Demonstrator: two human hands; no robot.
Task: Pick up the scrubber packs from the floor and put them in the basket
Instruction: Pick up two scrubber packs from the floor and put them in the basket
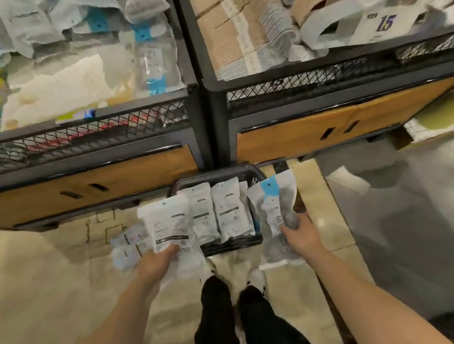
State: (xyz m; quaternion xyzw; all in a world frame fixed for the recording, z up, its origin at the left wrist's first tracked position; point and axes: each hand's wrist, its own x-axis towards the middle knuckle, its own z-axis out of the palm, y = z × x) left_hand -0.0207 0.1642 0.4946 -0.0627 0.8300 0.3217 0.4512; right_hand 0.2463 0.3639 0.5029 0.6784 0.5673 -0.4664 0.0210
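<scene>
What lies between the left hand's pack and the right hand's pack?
In the head view, the black basket sits between the left hand's pack and the right hand's pack, with several white scrubber packs standing inside it.

Warm, dim indoor light — soft motion blur, wide-angle bending at edges.

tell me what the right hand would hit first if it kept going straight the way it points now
Probably the dark plastic basket: the right hand, gripping a clear blue-topped scrubber pack, points up and left toward its right rim. Depth is unclear from this single view.
</scene>
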